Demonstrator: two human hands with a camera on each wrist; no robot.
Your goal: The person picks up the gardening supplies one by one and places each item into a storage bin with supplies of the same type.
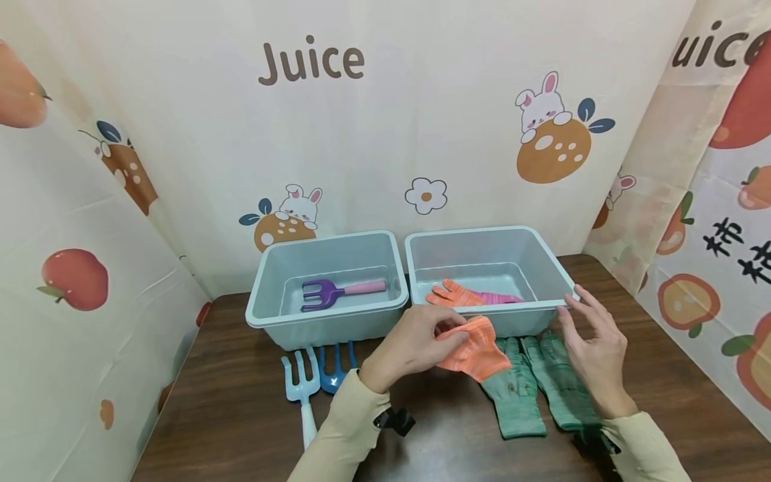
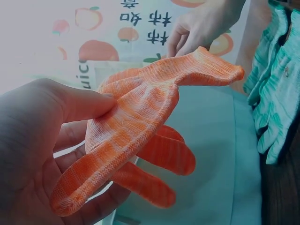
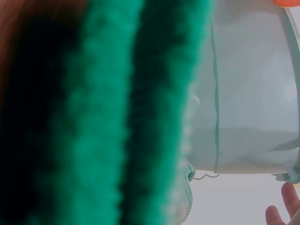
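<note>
My left hand (image 1: 415, 345) pinches an orange knitted glove (image 1: 482, 351) between thumb and fingers, above the table before the right bin (image 1: 500, 325). In the left wrist view the glove's fingers dangle and its cuff points away from the hand (image 2: 42, 122). At the front right corner of the right bin is my right hand (image 1: 593, 355), fingers extended at the rim. Inside that bin lie an orange glove (image 1: 454, 293) and something pink (image 1: 500, 298), perhaps a second glove. Two green gloves (image 1: 518, 402) lie on the table between my hands.
The left bin (image 1: 337, 331) holds a purple hand fork (image 1: 325, 294) with a pink handle. Before it lie a light blue hand fork (image 1: 302, 387) and a darker blue one (image 1: 333, 380), partly hidden by my left arm. A printed curtain (image 1: 385, 134) stands behind the bins.
</note>
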